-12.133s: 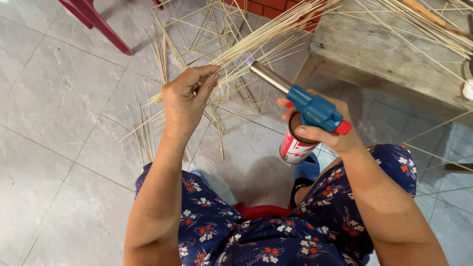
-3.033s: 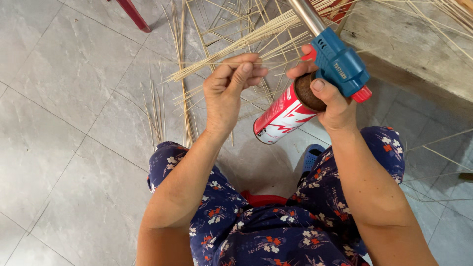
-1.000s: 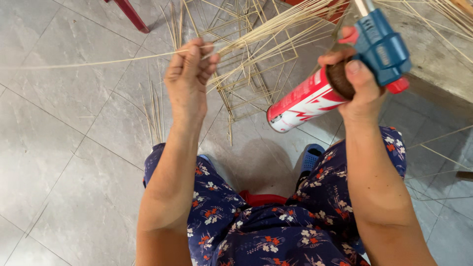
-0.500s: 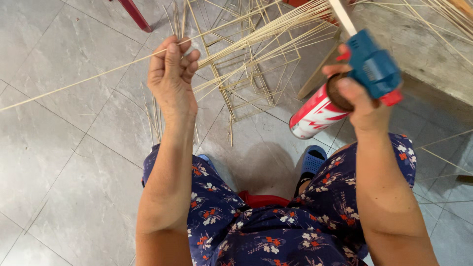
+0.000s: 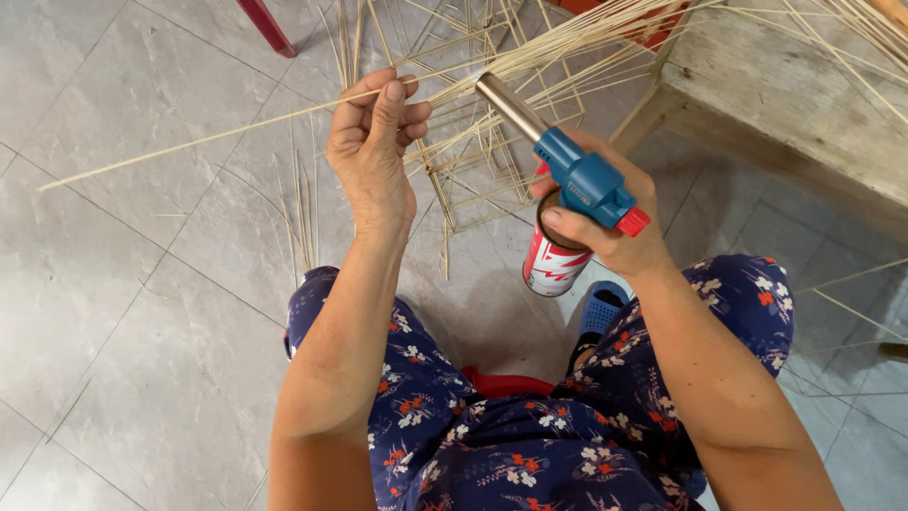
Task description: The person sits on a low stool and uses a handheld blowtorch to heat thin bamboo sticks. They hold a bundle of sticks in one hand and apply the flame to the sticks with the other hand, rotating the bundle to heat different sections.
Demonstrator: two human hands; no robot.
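Grey tiled floor (image 5: pixel 113 284), loose bamboo splints scattered. Left hand (image 5: pixel 374 142) pinches one long bamboo splint (image 5: pixel 189 147); right hand (image 5: pixel 605 237) grips blue gas torch (image 5: pixel 577 175), nozzle beside the left fingers (image 5: pixel 392 95) — burn risk, thin splint may scorch or snap

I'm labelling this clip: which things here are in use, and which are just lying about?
In use:
left hand pinching a thin bamboo strip
right hand gripping the blue gas torch

Lying about:
loose strips on the floor
wooden bench
blue sandal
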